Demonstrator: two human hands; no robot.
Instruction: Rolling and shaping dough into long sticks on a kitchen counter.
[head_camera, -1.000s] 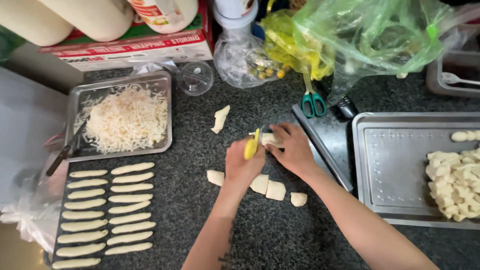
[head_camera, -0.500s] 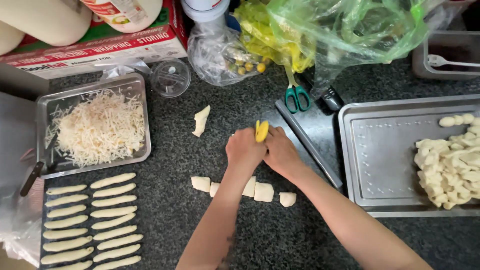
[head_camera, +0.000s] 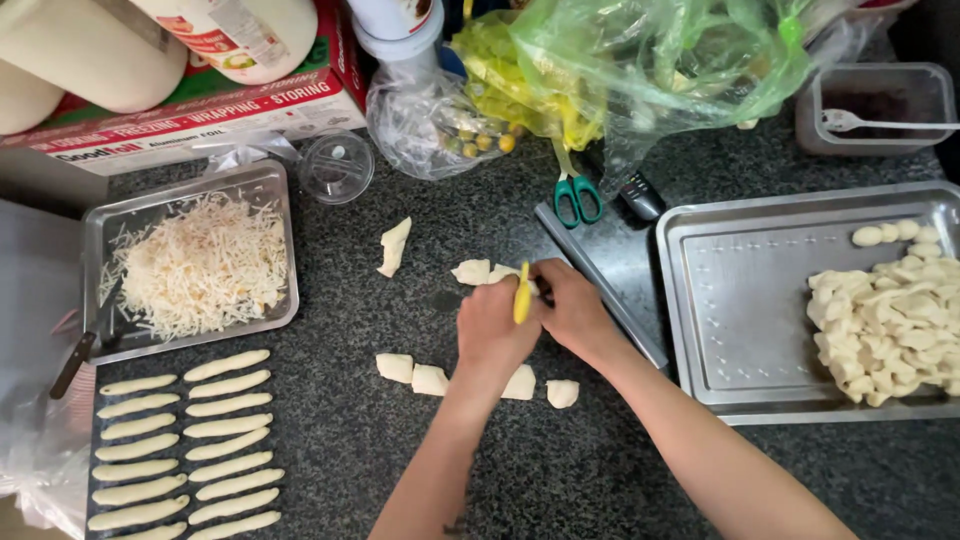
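At the lower left of the frame, rolled dough sticks (head_camera: 185, 440) lie in neat rows on a dark sheet, kept apart so they won't stick. Above them sits a tray of shredded cheese (head_camera: 200, 262), within easy reach. In the centre, the left hand (head_camera: 495, 330) closes around a yellow scraper (head_camera: 521, 292), blade down on the dough piece (head_camera: 478, 271), while the right hand (head_camera: 570, 310) curls over it to steady it. Cut dough chunks (head_camera: 430, 378) wait just below. At right, a metal tray (head_camera: 750, 300) holds a pile of dough bits (head_camera: 890, 320).
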